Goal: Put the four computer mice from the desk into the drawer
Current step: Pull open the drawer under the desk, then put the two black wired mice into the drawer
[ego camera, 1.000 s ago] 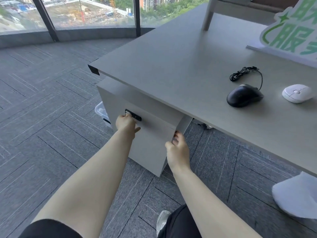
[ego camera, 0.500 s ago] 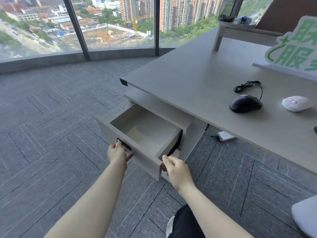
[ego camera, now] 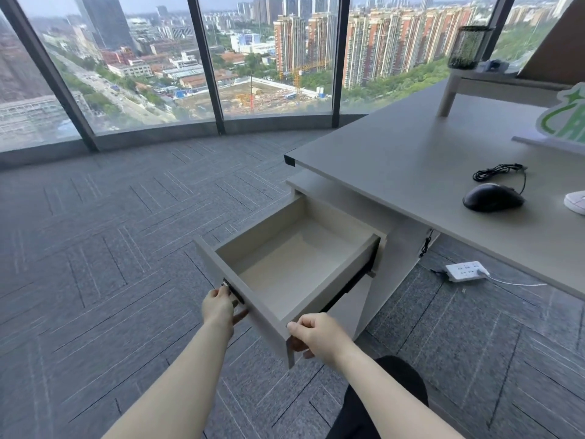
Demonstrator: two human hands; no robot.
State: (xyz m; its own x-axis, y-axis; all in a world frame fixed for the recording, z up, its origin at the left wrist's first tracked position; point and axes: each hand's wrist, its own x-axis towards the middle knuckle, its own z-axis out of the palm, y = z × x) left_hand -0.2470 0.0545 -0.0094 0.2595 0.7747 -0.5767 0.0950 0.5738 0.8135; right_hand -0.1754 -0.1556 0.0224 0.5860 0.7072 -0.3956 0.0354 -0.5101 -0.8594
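The grey drawer (ego camera: 269, 324) under the desk's left corner stands pulled far out, its pale inside bare. My left hand (ego camera: 219, 307) grips the dark handle on the drawer's front. My right hand (ego camera: 316, 335) holds the front's right corner. On the desk (ego camera: 395, 160) lies a black wired mouse (ego camera: 492, 198) with its coiled cable behind it. A white mouse (ego camera: 576, 201) shows partly at the right edge. No other mice are in view.
A white power strip (ego camera: 465, 270) with a cable lies on the carpet under the desk. A green and white sign (ego camera: 566, 122) and a raised shelf (ego camera: 474, 80) with a mesh pen cup (ego camera: 465, 47) stand at the desk's back. Windows line the far side.
The drawer went from closed to pulled far out, both hands drawing it towards me. The view has tilted up and back.
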